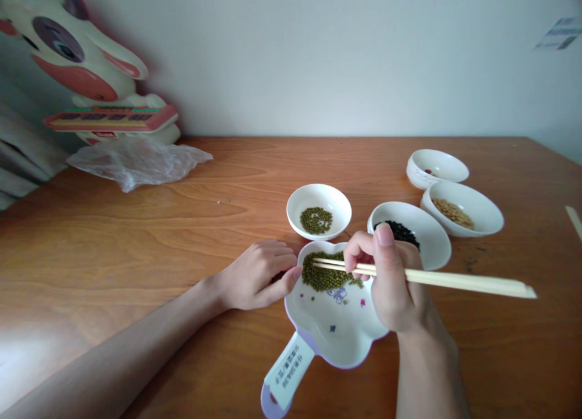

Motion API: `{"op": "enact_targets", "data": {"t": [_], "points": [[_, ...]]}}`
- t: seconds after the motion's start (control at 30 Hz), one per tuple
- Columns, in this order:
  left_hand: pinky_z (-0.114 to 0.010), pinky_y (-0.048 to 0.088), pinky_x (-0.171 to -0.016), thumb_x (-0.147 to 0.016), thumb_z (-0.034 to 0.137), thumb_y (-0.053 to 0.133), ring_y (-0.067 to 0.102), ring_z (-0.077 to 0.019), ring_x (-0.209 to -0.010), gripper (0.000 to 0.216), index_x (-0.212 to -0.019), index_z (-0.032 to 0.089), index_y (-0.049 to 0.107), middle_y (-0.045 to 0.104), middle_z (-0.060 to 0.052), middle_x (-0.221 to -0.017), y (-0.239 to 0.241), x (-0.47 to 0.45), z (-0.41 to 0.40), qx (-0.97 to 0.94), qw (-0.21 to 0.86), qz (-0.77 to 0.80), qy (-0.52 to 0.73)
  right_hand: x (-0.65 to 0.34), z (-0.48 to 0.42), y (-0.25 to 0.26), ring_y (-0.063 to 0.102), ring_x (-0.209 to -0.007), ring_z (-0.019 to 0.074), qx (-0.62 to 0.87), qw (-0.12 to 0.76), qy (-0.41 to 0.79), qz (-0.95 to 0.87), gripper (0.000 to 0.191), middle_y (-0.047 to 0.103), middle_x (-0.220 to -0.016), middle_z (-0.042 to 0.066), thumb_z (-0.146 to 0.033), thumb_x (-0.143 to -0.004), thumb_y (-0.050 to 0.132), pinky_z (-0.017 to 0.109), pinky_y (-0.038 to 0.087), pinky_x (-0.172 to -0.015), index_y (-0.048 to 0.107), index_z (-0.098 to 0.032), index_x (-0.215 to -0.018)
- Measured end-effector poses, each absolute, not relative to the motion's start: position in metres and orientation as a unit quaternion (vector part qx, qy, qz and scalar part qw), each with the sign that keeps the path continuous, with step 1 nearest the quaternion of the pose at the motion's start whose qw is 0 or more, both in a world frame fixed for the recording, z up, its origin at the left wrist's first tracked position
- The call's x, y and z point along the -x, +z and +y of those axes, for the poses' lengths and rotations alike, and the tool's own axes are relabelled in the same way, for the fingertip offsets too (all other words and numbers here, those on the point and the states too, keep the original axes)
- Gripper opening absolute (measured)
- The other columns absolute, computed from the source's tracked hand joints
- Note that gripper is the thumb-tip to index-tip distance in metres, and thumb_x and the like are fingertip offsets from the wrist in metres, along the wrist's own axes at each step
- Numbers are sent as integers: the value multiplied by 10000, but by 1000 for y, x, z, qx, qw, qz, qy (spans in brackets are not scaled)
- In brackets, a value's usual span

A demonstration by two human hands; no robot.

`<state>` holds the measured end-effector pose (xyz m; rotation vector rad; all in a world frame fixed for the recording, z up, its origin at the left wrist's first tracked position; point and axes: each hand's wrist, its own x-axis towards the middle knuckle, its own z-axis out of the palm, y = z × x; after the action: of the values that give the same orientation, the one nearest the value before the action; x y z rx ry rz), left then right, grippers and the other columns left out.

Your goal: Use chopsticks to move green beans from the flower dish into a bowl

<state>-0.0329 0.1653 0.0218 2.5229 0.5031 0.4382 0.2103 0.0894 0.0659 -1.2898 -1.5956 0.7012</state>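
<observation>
My right hand (391, 279) is closed on a pair of pale wooden chopsticks (454, 279), whose tips lie over a heap of green mung beans (325, 276). The beans sit in a white flower-shaped dish (336, 331) with a lilac handle (284, 376) pointing towards me. My left hand (257, 273) rests on the table with its fingers curled, touching the dish's left rim. Just beyond stands a small white bowl (319, 197) holding a few green beans.
To the right are a white bowl of black beans (427, 240), a bowl of tan beans (473, 204) and a nearly bare white bowl (436, 164). A crumpled clear plastic bag (136, 161) and a cartoon-figure toy (91, 61) sit at the far left, against the wall.
</observation>
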Motion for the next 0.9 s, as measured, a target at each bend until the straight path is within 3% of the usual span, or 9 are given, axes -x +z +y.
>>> {"op": "enact_targets", "data": {"t": [0.27,0.43,0.77,0.9], "points": [[-349,385,-705,-1106,284,379,502,-184,-709,359,-764,212,460,544,-21,-751,22,32,165,-934,257,185,166,-216,84,71,514,-550,156,526,537,342,-563,782,537,-545,18,-683,-1076,194,329,343,-527,587,-214,-588],[-361,376,-711,-1104,279,376,493,-184,-711,352,-766,212,451,539,-20,-755,23,33,165,-935,256,184,163,-212,84,79,540,-570,184,529,638,272,-488,811,531,-517,34,-732,-1044,204,330,363,-524,614,-221,-566],[-365,369,-719,-1103,293,383,476,-189,-710,341,-774,215,425,558,-27,-757,24,33,163,-932,255,206,156,-227,89,86,549,-539,180,566,641,227,-465,830,570,-570,34,-762,-1036,172,329,403,-510,673,-214,-664],[-367,370,-714,-1096,299,394,480,-194,-704,345,-762,217,412,563,-29,-746,25,36,159,-929,258,213,158,-252,61,63,599,-594,190,558,680,243,-409,731,695,-730,50,-678,-1073,241,349,456,-555,778,-245,-831]]}}
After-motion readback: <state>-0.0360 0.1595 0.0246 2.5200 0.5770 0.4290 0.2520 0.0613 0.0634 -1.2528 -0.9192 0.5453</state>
